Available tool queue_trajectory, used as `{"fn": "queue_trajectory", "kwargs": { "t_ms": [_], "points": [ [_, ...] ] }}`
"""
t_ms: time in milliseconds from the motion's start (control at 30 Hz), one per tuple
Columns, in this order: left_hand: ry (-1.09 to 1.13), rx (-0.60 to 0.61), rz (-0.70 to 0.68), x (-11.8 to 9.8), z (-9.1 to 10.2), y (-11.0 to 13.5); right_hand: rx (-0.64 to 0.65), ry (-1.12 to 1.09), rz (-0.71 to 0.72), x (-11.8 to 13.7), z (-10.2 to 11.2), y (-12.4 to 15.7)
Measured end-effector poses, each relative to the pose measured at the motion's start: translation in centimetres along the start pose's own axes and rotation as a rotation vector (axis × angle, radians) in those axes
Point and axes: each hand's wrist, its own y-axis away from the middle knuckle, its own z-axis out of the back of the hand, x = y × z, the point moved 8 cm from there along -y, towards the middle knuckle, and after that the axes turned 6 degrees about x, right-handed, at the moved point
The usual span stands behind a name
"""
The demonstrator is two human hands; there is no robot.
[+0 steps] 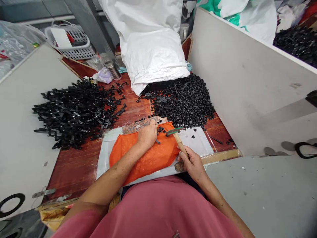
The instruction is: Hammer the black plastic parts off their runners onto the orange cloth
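My right hand [192, 163] is closed round the wooden handle of a small hammer [177, 136] whose green head points left over an orange cloth [148, 155]. My left hand [147, 135] rests on the cloth's far edge, fingers curled on a small black plastic part that I cannot make out clearly. A few small black round parts [160, 129] lie between the hand and the hammer head. The cloth covers a slab lying on a white sheet [198, 140].
A heap of black cross-shaped strips [74, 112] lies at the left, and a pile of black round caps [184, 100] spills from a white sack [151, 46]. White boards [247, 82] wall both sides. A white basket [69, 39] and a metal flask [112, 67] stand behind.
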Motion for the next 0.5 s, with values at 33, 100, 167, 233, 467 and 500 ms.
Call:
{"fn": "queue_trajectory", "kwargs": {
  "t_ms": [33,100,167,233,467,500],
  "points": [
    [-0.007,-0.002,-0.005,-0.1,0.0,0.0,-0.009,0.081,0.021,0.8,0.4,-0.1],
    [0.007,-0.003,-0.011,-0.1,0.0,-0.1,-0.038,0.231,0.056,2.1,1.2,-0.5],
    [0.043,-0.004,-0.010,0.1,0.1,-0.1,-0.054,0.314,0.066,2.8,1.7,-0.8],
    [0.084,-0.011,-0.008,0.4,0.1,-0.1,-0.049,0.338,0.052,2.8,1.8,-1.1],
    [0.130,-0.001,-0.037,0.2,0.1,-0.1,-0.049,0.359,0.023,1.4,1.6,-1.1],
    [0.121,0.001,-0.037,0.2,0.1,-0.1,-0.052,0.361,0.025,1.3,1.6,-1.1]
  ]
}}
